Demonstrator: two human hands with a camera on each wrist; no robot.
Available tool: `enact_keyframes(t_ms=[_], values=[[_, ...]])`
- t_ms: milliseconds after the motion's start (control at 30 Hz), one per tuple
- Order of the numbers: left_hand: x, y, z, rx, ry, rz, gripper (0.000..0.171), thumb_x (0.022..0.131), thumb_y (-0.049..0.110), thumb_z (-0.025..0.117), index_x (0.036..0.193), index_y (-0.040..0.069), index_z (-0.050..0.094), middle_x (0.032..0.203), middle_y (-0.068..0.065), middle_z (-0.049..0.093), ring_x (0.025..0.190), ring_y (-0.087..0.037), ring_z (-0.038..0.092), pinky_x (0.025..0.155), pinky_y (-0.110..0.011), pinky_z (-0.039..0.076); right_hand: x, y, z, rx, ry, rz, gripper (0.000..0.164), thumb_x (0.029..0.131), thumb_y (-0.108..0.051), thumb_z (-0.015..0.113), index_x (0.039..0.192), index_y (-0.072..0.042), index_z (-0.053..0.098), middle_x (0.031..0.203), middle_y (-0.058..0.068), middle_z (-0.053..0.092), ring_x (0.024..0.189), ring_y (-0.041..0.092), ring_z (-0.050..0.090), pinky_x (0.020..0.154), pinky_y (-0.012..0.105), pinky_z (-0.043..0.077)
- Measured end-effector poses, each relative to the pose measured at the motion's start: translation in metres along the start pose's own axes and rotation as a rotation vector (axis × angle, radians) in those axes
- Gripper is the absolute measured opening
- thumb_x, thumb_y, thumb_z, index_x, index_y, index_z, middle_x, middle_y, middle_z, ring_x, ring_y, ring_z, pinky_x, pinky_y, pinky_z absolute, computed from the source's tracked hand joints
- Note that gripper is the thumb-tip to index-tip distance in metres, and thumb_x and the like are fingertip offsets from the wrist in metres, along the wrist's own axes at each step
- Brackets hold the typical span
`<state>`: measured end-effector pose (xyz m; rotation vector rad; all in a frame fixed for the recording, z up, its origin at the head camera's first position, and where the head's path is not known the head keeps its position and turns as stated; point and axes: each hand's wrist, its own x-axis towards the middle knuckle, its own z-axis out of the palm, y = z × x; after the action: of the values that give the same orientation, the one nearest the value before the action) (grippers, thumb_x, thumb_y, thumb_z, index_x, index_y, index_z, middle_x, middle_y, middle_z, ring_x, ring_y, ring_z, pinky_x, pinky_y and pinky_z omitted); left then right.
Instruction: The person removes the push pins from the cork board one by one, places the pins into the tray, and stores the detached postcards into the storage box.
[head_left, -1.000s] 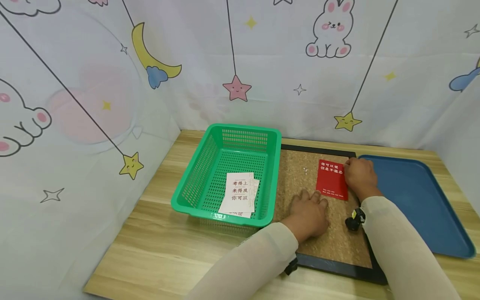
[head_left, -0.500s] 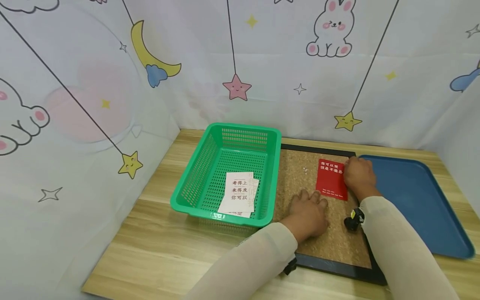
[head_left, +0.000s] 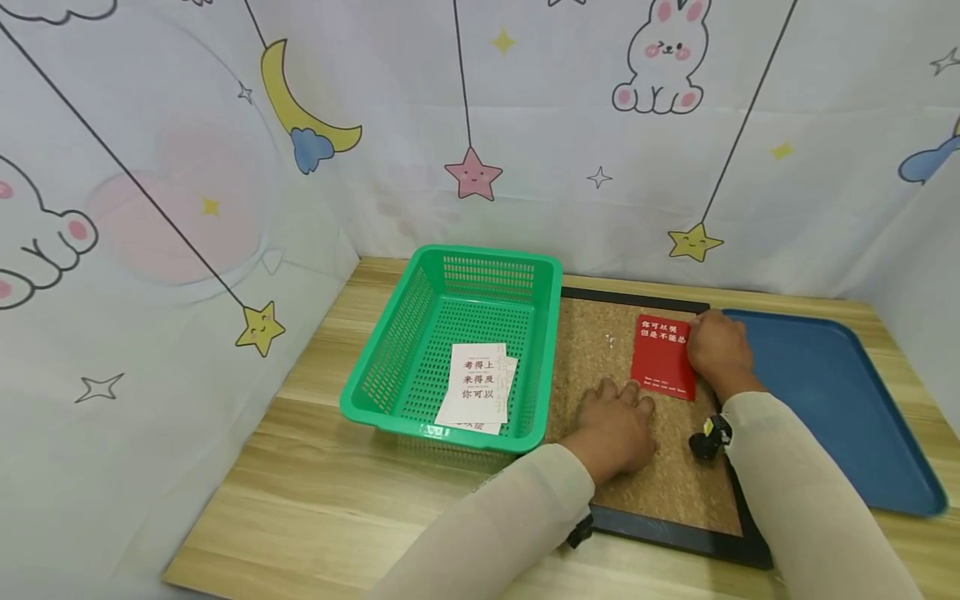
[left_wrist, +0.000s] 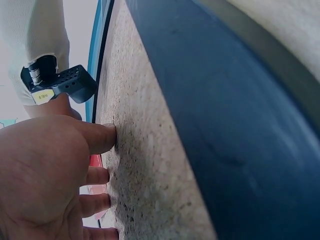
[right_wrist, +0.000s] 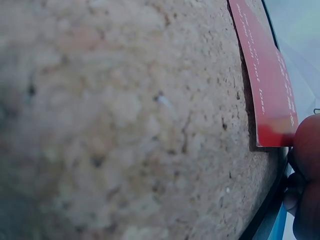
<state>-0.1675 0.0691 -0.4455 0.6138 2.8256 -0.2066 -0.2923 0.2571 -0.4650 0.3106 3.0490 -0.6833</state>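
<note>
A red card (head_left: 660, 357) with white lettering lies over the cork board (head_left: 600, 350), toward its far right side. My right hand (head_left: 722, 350) is at the card's upper right edge, its curled fingers pinching that edge; in the right wrist view, thumb and fingers (right_wrist: 306, 145) meet the card right at its corner. Just below the card's lower left, my left hand (head_left: 617, 427) rests its spread fingertips on the cork. The left wrist view shows the thumb and fingers (left_wrist: 97, 175) of that hand touching the board, holding nothing.
A green plastic basket (head_left: 386, 425) stands left of the board, overlapping its edge in this view, with white printed cards (head_left: 474, 383) inside. To the right lies a blue tray (head_left: 832, 400). Patterned curtains (head_left: 555, 167) enclose the wooden table (head_left: 315, 492).
The red card's upper part has shifted very slightly at the right hand. Otherwise both hands stay in place.
</note>
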Motion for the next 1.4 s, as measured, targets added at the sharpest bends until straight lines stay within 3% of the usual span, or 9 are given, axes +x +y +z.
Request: enact_keyframes(t_ms=[267,533,700,867,1233,1400], values=[[-0.001,-0.001,0.000,0.003,0.006,0.007,0.059,0.099,0.063,0.051,0.153,0.039,0.043,0.162,0.012,0.033,0.149,-0.027,0.027,0.114,-0.046,0.032,-0.001,0.000,-0.002,-0.036,-0.030,-0.055,0.039,0.111,-0.027,0.041,0.127,0.008,0.048,0.119,0.030,0.054,0.112,0.049,0.046,0.085,0.067,0.046],[-0.002,-0.001,0.000,0.007,0.000,0.015,0.060,0.099,0.064,0.050,0.153,0.039,0.043,0.162,0.011,0.033,0.149,-0.028,0.027,0.114,-0.046,0.032,0.000,0.000,0.002,-0.052,-0.021,-0.049,0.044,0.111,-0.024,0.037,0.126,0.016,0.048,0.123,0.035,0.046,0.120,0.055,0.039,0.092,0.068,0.044],[-0.002,-0.001,0.001,0.013,0.007,0.016,0.061,0.099,0.064,0.050,0.154,0.039,0.042,0.162,0.011,0.033,0.149,-0.027,0.027,0.114,-0.046,0.032,0.001,0.006,-0.002,-0.062,0.030,0.023,0.050,0.110,-0.023,0.033,0.130,0.021,0.043,0.123,0.039,0.044,0.120,0.056,0.040,0.089,0.066,0.048],[-0.002,-0.001,0.001,0.019,0.002,0.015,0.061,0.099,0.064,0.049,0.155,0.039,0.040,0.163,0.011,0.032,0.149,-0.027,0.026,0.115,-0.045,0.032,0.002,0.019,-0.008,-0.110,0.020,0.130,0.057,0.109,-0.025,0.034,0.137,0.025,0.036,0.128,0.041,0.042,0.121,0.056,0.040,0.082,0.066,0.051],[0.000,0.001,0.003,0.024,-0.005,0.003,0.062,0.099,0.065,0.048,0.156,0.041,0.039,0.164,0.012,0.030,0.150,-0.026,0.025,0.115,-0.045,0.032,0.000,0.029,-0.013,-0.109,0.034,0.184,0.060,0.107,-0.027,0.037,0.135,0.026,0.035,0.124,0.041,0.043,0.117,0.055,0.040,0.081,0.063,0.051],[0.000,0.000,0.003,0.027,-0.005,0.005,0.062,0.100,0.065,0.047,0.156,0.041,0.038,0.163,0.012,0.030,0.150,-0.026,0.025,0.115,-0.045,0.032,-0.002,0.026,-0.014,-0.102,0.050,0.166,0.060,0.106,-0.029,0.040,0.134,0.023,0.037,0.126,0.041,0.043,0.120,0.057,0.039,0.083,0.065,0.050]])
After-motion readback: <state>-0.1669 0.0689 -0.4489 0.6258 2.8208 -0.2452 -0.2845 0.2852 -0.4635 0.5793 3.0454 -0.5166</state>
